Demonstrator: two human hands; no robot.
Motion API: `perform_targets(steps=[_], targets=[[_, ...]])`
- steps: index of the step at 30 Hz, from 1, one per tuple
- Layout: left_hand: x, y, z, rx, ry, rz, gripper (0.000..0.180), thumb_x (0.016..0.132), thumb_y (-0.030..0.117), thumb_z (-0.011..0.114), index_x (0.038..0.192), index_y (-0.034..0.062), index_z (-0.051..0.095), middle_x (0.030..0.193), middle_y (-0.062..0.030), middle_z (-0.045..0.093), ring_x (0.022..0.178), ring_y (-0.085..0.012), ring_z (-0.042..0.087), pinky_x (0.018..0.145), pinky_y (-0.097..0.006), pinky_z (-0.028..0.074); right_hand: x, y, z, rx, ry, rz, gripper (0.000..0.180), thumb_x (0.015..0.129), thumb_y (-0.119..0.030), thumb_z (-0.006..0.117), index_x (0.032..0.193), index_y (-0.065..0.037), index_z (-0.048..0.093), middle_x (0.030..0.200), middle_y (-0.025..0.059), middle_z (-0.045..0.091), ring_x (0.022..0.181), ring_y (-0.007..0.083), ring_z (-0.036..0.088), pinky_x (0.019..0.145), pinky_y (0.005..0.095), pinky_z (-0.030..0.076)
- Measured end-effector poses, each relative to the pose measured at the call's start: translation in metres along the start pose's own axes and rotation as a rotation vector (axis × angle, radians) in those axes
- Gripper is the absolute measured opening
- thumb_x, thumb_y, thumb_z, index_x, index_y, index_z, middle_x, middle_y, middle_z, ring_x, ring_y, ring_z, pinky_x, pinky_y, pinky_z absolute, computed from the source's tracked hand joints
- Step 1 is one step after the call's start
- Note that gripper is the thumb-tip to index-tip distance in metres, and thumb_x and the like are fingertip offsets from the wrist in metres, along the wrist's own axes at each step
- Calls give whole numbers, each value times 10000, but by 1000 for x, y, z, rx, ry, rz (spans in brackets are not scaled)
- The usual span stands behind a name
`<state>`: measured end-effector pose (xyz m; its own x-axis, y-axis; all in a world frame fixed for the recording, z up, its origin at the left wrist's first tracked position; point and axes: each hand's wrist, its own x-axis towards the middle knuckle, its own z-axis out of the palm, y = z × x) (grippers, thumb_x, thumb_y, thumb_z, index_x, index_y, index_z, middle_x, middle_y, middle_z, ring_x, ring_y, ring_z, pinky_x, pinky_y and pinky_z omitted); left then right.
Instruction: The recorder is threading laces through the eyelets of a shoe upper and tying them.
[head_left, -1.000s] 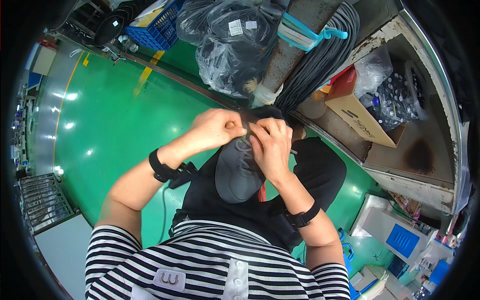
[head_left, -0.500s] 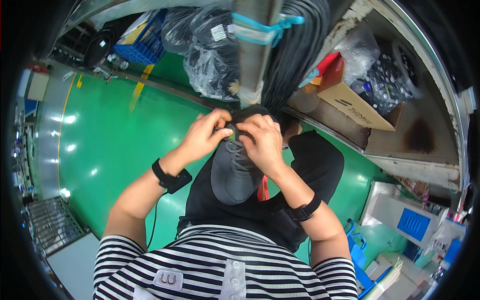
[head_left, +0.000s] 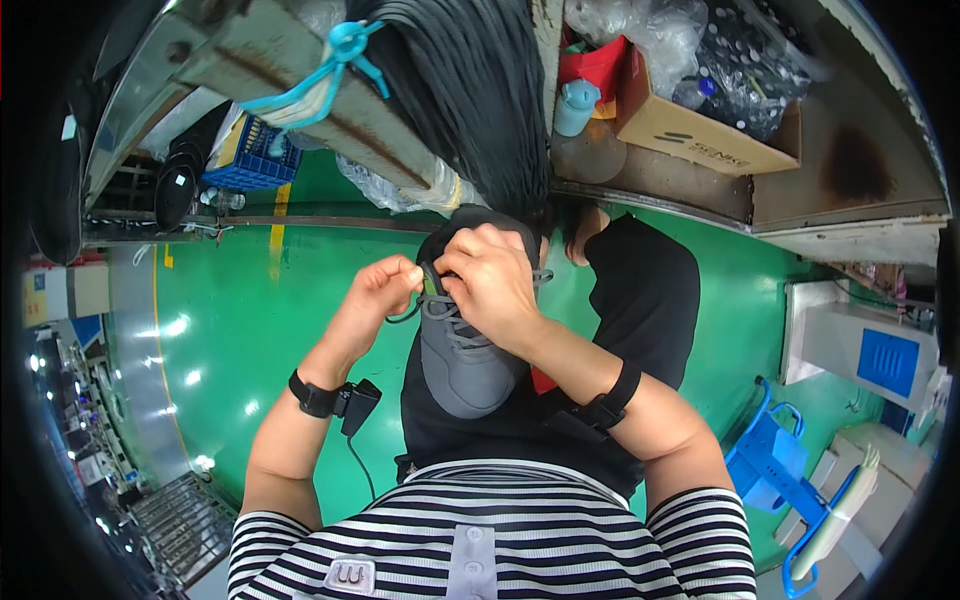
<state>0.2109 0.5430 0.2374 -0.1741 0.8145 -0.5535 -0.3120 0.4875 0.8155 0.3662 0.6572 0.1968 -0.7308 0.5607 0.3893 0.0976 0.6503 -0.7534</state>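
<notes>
A dark grey lace-up shoe [head_left: 465,378] rests on my lap, its toe toward me. My left hand [head_left: 384,287] is closed at the shoe's left side, thumb and finger pinching a grey shoelace [head_left: 405,317] by the eyelets. The lace bows out below those fingers. My right hand [head_left: 490,283] lies over the upper part of the shoe, its fingers curled onto the opening and the top of the lacing. It hides much of the tongue, and its fingertips are partly hidden. A bit of lace sticks out to the right of that hand.
Ahead hangs a thick bundle of black laces [head_left: 465,100] beside a metal post [head_left: 300,75] with a blue tie. A cardboard box [head_left: 690,135] of bagged parts stands on a metal shelf at right, near a light-blue bottle [head_left: 575,107]. A blue crate [head_left: 255,155] sits at far left.
My left hand has drawn away from the right hand, to the left and slightly down, with the lace. My right hand now lies further over the shoe's opening. The view has shifted.
</notes>
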Motion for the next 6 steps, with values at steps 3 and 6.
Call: perform_targets(steps=[3,6], targets=[[-1,-4,11,718,204,318,174,946,121,610,820,24,540,667,51,447,642,-54,401,595,-217,337,-1,1,-1,-11,12,-9,152,656,-69,732,793,-103,676,859,-1,577,881,219,533,770,381,380],[4,6,10,835,147,325,154,926,54,622,822,13,516,732,34,511,701,-89,469,672,-227,392,0,3,-3,9,-27,1,166,660,-77,734,814,-111,685,866,8,577,881,226,531,781,389,386]])
